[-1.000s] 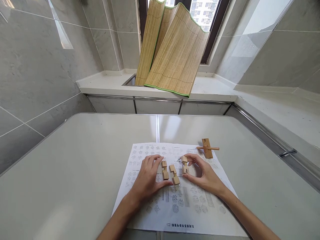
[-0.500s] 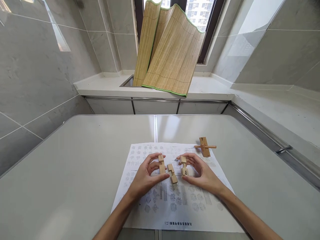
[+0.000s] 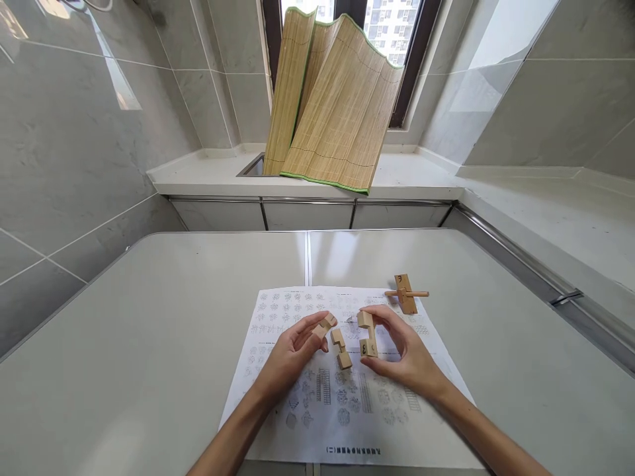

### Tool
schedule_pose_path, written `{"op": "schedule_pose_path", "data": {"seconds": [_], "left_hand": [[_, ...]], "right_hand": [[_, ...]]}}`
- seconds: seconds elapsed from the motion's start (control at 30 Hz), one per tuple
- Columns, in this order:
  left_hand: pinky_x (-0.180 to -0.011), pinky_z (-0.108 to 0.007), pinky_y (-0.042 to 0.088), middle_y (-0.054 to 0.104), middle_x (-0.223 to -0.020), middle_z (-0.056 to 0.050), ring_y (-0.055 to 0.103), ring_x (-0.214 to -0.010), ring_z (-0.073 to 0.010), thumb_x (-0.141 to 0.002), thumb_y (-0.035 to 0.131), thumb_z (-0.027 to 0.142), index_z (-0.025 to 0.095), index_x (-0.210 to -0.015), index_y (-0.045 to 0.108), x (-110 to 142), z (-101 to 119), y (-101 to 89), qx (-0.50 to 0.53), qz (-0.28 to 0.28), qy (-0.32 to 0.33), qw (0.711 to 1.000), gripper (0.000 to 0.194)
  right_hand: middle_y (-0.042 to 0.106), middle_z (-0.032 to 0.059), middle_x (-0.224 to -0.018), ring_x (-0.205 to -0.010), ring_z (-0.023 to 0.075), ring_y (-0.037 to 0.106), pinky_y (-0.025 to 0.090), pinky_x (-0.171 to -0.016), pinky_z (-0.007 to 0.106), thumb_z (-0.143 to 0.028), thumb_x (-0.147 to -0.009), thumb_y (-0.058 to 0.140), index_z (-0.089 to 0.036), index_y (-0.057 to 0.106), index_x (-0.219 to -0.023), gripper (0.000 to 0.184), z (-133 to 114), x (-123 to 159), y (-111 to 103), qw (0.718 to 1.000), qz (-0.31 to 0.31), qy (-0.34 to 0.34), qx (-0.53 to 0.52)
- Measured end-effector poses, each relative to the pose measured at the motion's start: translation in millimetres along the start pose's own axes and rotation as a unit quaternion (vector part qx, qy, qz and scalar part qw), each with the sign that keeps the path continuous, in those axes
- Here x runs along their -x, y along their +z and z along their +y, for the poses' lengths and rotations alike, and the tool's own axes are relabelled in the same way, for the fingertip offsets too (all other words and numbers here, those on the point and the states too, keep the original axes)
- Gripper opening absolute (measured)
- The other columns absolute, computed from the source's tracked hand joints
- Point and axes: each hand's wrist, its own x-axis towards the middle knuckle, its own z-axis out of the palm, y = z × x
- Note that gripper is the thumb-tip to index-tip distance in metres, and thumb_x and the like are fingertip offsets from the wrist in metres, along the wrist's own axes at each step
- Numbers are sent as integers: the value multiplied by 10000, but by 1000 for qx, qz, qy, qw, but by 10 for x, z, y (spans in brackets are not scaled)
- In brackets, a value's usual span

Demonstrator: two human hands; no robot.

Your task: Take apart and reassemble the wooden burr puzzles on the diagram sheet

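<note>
Over the printed sheet, my left hand (image 3: 292,347) pinches a notched wooden puzzle piece (image 3: 325,325), tilted with its upper end leaning right; the fingers cover part of it. My right hand (image 3: 404,347) grips another notched wooden puzzle piece (image 3: 368,348) between thumb and fingertips. That one stands upright in the view and carries a dark "3" mark near its lower end. Between the two hands a third notched piece (image 3: 342,349) lies on the paper, touched by neither.
A printed sheet (image 3: 357,433) with small diagrams lies upside down to me on the white table (image 3: 149,344). Beyond my right hand rests a wooden slat with a dowel across it (image 3: 407,294). A bamboo mat (image 3: 342,112) leans at the window behind the ledge (image 3: 208,178).
My left hand has turned its piece from upright to a slant. The right hand's piece has turned slightly, showing more of its notch. The middle piece stays in place.
</note>
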Motion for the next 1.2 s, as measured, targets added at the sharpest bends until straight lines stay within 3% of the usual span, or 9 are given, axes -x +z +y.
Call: {"op": "schedule_pose_path", "data": {"seconds": [0.13, 0.3, 0.5, 0.63, 0.8, 1.2], "left_hand": [[-1212, -473, 365, 762, -1163, -73, 654, -1228, -275, -1013, 582, 566, 243, -1499, 581, -4, -34, -11, -20, -40, 6, 999, 583], [-1147, -501, 457, 657, -1444, -128, 650, -1302, -341, -870, 815, 495, 272, -1427, 620, -20, -98, 0, 74, -125, -2, 989, 630], [-1180, -506, 404, 682, -1408, -144, 581, -1370, -379, -794, 875, 524, 228, -1339, 713, -51, -83, 24, 88, -193, 26, 977, 641], [-1096, -505, 460, 713, -1349, -153, 656, -1255, -369, -880, 791, 537, 222, -1403, 674, -42, -46, 34, 70, -243, 20, 967, 621], [-1003, -451, 510, 758, -1234, -145, 708, -1143, -334, -914, 761, 493, 207, -1380, 687, -20, 2, 54, 65, -254, 16, 965, 552], [-1007, -454, 535, 769, -1201, -136, 705, -1164, -327, -857, 823, 405, 206, -1227, 765, -1, 56, 99, 64, -262, -11, 963, 424]], "right_hand": [[613, 117, -1352, -1258, 333, 607, 567, -1037, 496, -309, -838, 825, -292, 542, -1427, 654, -91, 34, 80, 993, 11, -84, 83], [613, 137, -1325, -1238, 332, 599, 568, -1012, 522, -204, -860, 792, -279, 463, -1502, 725, -140, 70, 166, 976, 15, -180, 126], [653, 127, -1352, -1267, 331, 595, 543, -1056, 527, -155, -873, 774, -259, 428, -1547, 765, -180, 51, 139, 961, -23, -237, 143], [678, 110, -1361, -1254, 314, 606, 556, -1033, 511, -158, -903, 762, -273, 385, -1588, 790, -186, 54, 128, 954, -42, -255, 151], [694, 117, -1336, -1232, 312, 614, 563, -1011, 504, -207, -901, 810, -261, 406, -1573, 786, -184, 56, 129, 953, -43, -262, 143], [713, 118, -1289, -1167, 315, 656, 583, -943, 502, -198, -907, 798, -289, 390, -1571, 784, -179, 90, 258, 955, -28, -260, 139]]}}
